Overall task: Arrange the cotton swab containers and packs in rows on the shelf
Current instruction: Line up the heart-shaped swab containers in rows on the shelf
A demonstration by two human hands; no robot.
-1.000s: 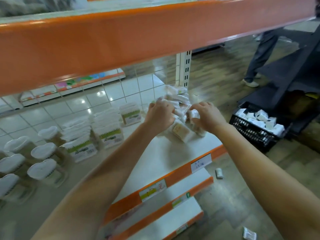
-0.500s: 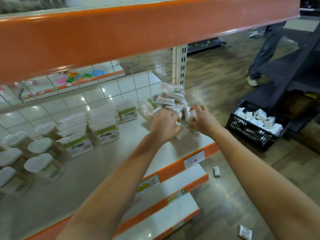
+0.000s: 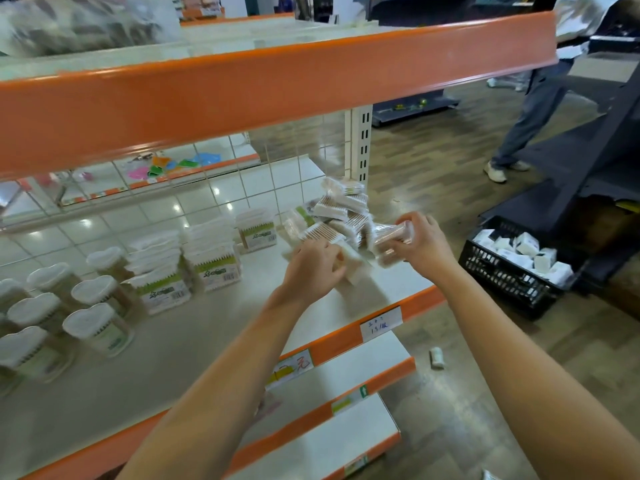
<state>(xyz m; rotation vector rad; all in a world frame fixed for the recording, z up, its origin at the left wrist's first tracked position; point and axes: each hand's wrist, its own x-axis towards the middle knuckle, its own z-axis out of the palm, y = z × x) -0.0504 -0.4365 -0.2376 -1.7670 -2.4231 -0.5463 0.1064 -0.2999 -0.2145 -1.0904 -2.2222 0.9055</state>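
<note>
At the right end of the shelf [image 3: 180, 344], a loose pile of swab packs [image 3: 341, 216] sits against the upright post [image 3: 362, 147], near the orange front edge. Bare shelf surface lies between the pile and the boxed swab rows [image 3: 211, 258] and lidded containers [image 3: 93, 323] at left. Left hand [image 3: 313, 268] grips one pack; right hand [image 3: 420, 244] grips another.

- White price tag [image 3: 380, 323] on the orange shelf edge [image 3: 420, 304]: handwritten in blue, lower line reads roughly "15/", the rest illegible.
- Second tag [image 3: 293, 368], further left on the same edge: one large handwritten character, not legible.
- Boxes [image 3: 217, 271] with a green band: dark print, blurred, unreadable.
- Lower shelf tags [image 3: 349, 399]: a green arrow mark only.
</note>
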